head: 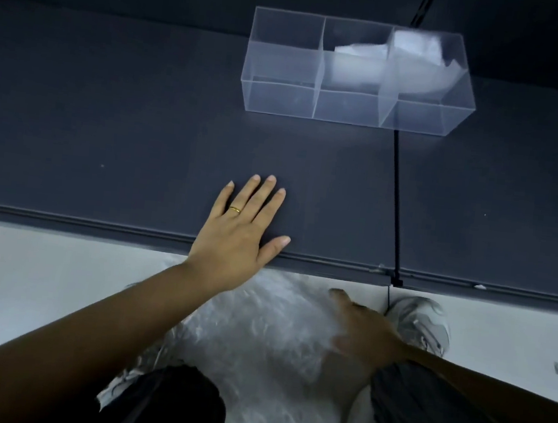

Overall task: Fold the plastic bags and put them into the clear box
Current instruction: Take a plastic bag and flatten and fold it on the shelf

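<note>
Left hand (pixel 237 238) flat, fingers straight, on matte dark table (pixel 107 124). Blurred right hand (pixel 368 334), seemingly spread, over crinkly bags (pixel 257 340); rectangular clear box (pixel 279 97) beyond.

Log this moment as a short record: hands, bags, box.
left hand: flat on the dark table, fingers straight, holds nothing
right hand: blurred, fingers spread over the loose plastic bags
loose plastic bags: crumpled heap on the floor, below the table edge
clear box: on the table, three compartments
folded bags: white, in the middle and right compartments
</note>
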Demonstrator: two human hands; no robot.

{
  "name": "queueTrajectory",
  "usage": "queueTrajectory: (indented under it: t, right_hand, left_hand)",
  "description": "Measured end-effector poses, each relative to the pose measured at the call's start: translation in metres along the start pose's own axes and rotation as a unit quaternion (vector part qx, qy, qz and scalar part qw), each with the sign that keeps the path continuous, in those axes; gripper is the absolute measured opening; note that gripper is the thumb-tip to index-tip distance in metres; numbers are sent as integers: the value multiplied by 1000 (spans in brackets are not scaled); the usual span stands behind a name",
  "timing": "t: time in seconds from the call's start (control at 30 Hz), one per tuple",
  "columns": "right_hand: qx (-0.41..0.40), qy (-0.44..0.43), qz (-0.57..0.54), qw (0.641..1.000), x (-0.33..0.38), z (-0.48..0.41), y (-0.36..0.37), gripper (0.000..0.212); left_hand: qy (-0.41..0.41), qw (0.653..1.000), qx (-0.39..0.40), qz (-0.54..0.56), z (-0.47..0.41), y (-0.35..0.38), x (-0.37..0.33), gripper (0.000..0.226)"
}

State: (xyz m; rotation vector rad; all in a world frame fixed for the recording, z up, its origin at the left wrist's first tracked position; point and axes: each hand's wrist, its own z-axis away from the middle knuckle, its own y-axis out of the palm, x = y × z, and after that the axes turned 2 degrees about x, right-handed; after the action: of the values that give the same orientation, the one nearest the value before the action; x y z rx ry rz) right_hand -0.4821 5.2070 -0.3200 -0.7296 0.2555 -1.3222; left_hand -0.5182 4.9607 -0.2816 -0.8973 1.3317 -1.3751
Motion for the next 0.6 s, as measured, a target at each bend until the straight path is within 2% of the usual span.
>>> queueTrajectory:
  t: [0.03, 0.17, 0.23, 0.27, 0.33, 0.4, 0.47, 0.53, 0.6]
  right_hand:
    - [14, -25, -20, 999, 3, 4, -3, 21]
    - [-2, -189, -112, 976, 15, 34, -45, 32]
    - [-49, -249, -232, 939, 17, 56, -79, 32]
    - [-63, -264, -290, 918, 16, 66, -98, 30]
    - [-86, -278, -343, 893, 14, 78, -130, 24]
    - [-95, -268, -373, 883, 11, 79, -150, 24]
    - [-123, -225, -418, 871, 8, 72, -158, 28]
    - [-139, -131, -494, 848, 8, 63, -157, 55]
    - [-111, -57, -557, 821, 15, 57, -154, 64]
  left_hand:
    - [-1, 1000, 2, 5, 0, 0, 0, 71]
    - [0, 999, 17, 41, 1, -7, 1, 74]
    - [-12, 983, 38, 178, 0, -18, 3, 70]
    - [-23, 958, 60, 279, 0, -27, 6, 66]
    - [-18, 873, 121, 472, 2, -48, 8, 69]
    - [27, 791, 187, 583, 7, -67, 3, 87]
    - [44, 735, 231, 636, 12, -79, -4, 95]
    - [37, 708, 240, 663, 11, -84, -10, 97]
    - [24, 717, 223, 660, 7, -84, -17, 85]
